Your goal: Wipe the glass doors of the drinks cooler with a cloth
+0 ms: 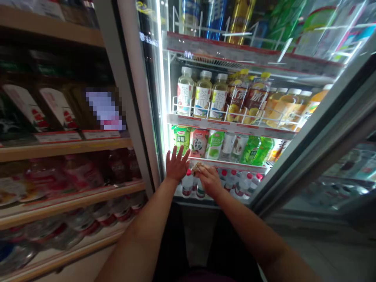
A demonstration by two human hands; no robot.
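Note:
My left hand (177, 166) is open, fingers spread, at the left end of a lower fridge shelf. Behind its fingertips is a green drink carton or bottle (181, 137). Pinched in my right hand (210, 180) is a crumpled beige cloth (198, 167), held against or very close to the shelf's front edge (232, 163); actual contact is hard to make out. A red-labelled drink (199, 141) stands just above the cloth. Below my hands are clear water bottles with red caps (187, 183) on the bottom level, partly hidden by my right hand.
The fridge door (317, 156) stands open on the right. Tea bottles (202, 94) and other drinks line the shelf above, behind a white wire rail. To the left, a wooden-edged shelf unit (67, 149) holds more bottles, beyond the fridge's side frame (129, 86).

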